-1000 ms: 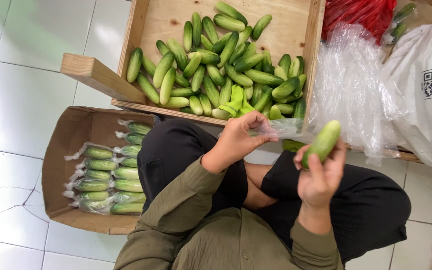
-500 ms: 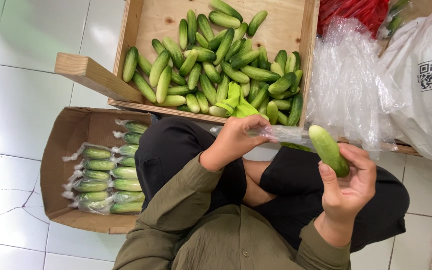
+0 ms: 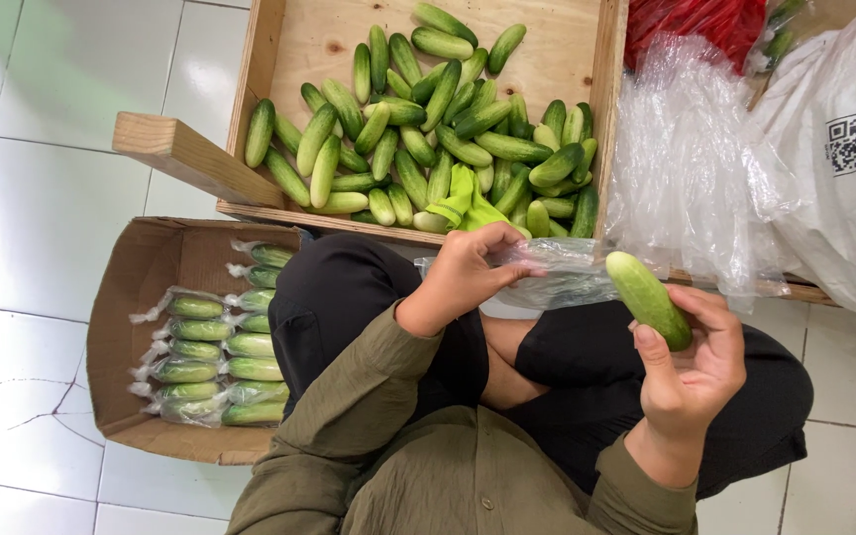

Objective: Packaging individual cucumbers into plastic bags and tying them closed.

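Left of the person's lap, a cardboard box [image 3: 136, 327] holds wrapped cucumbers [image 3: 200, 362]. Above the lap stands a wooden crate [image 3: 279, 59] of loose cucumbers [image 3: 428, 129]. Over the lap, the left hand [image 3: 468, 272] pinches a clear plastic bag [image 3: 562, 277]; just right of it, the right hand [image 3: 691, 372] grips one cucumber [image 3: 648, 297]

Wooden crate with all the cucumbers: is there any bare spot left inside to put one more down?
Yes. The light wooden crate shows bare boards along its far edge and left corner, beside the heap of loose green cucumbers. The heap's middle is crowded. The brown cardboard box has bare room left of its wrapped cucumbers. White floor tiles border both.
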